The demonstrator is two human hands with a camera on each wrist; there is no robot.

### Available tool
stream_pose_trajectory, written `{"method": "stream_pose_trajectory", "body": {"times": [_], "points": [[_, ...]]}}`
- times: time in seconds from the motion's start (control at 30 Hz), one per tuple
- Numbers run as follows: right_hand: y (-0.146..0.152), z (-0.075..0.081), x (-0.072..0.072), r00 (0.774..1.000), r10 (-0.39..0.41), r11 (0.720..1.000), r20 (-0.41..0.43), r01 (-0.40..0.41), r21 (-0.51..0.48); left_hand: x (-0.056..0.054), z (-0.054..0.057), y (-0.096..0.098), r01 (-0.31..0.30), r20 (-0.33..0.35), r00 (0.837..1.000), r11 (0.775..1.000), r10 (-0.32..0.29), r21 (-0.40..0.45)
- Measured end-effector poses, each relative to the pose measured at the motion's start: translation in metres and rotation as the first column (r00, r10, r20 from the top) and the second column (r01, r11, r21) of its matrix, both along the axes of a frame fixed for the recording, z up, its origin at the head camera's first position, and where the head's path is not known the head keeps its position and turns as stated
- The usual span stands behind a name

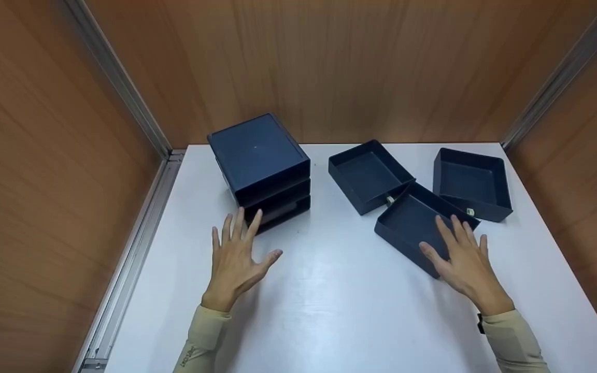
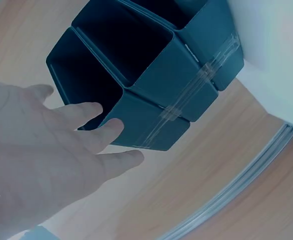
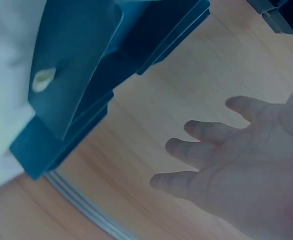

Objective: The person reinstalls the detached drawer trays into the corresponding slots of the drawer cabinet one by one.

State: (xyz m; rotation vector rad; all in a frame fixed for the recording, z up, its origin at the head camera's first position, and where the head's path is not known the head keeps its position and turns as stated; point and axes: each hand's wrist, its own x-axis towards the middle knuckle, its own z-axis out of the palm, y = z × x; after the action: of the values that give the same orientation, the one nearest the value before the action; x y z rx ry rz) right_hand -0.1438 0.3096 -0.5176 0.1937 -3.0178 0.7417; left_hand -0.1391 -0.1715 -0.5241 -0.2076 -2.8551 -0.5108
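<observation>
A dark blue drawer cabinet (image 1: 259, 150) stands at the back left of the table with its stacked slots facing forward. My left hand (image 1: 235, 264) hovers before it, fingers spread, fingertips overlapping its lower front corner in the head view. In the left wrist view the slots look hollow, and clear tape (image 2: 171, 112) runs across the cabinet's side. To the right lie three loose drawers: a left one (image 1: 366, 176), a near one (image 1: 416, 220) and a right one (image 1: 473, 184). Over the near drawer my right hand (image 1: 462, 267) is spread, holding nothing.
The white table (image 1: 324, 311) is bounded by wood-grain panels (image 1: 329, 72) at the back and both sides. Metal rails (image 1: 127, 280) run along the panel edges. The near drawer's corner meets the left drawer; a small pale knob (image 3: 44, 80) shows on one drawer.
</observation>
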Motion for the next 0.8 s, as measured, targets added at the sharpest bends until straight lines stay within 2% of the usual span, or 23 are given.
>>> {"method": "stream_pose_trajectory", "body": {"times": [0.13, 0.3, 0.4, 0.53, 0.6, 0.67, 0.8], "points": [[-0.01, -0.003, -0.018, 0.999, 0.04, 0.991, 0.019, -0.037, -0.125, 0.001, -0.002, -0.003, -0.04, 0.007, 0.999, 0.997, 0.04, 0.065], [-0.03, -0.006, -0.044, 0.993, 0.102, 0.959, 0.065, -0.08, -0.273, 0.0, -0.006, -0.006, -0.125, 0.024, 0.992, 0.981, 0.122, 0.15], [-0.043, -0.008, -0.058, 0.988, 0.124, 0.936, 0.093, -0.085, -0.343, -0.004, -0.009, -0.007, -0.147, 0.018, 0.989, 0.967, 0.147, 0.21], [-0.058, -0.011, -0.075, 0.978, 0.148, 0.897, 0.148, -0.069, -0.437, -0.014, -0.011, -0.007, -0.151, 0.037, 0.988, 0.94, 0.147, 0.305], [-0.064, -0.012, -0.084, 0.969, 0.172, 0.865, 0.176, -0.063, -0.498, -0.021, -0.012, -0.007, -0.151, 0.052, 0.988, 0.919, 0.142, 0.363], [-0.07, -0.013, -0.092, 0.959, 0.203, 0.823, 0.195, -0.06, -0.565, -0.028, -0.012, -0.006, -0.155, 0.067, 0.988, 0.889, 0.14, 0.43], [-0.082, -0.013, -0.11, 0.938, 0.278, 0.711, 0.208, -0.056, -0.701, -0.044, -0.012, -0.002, -0.156, 0.077, 0.988, 0.812, 0.137, 0.563]]}}
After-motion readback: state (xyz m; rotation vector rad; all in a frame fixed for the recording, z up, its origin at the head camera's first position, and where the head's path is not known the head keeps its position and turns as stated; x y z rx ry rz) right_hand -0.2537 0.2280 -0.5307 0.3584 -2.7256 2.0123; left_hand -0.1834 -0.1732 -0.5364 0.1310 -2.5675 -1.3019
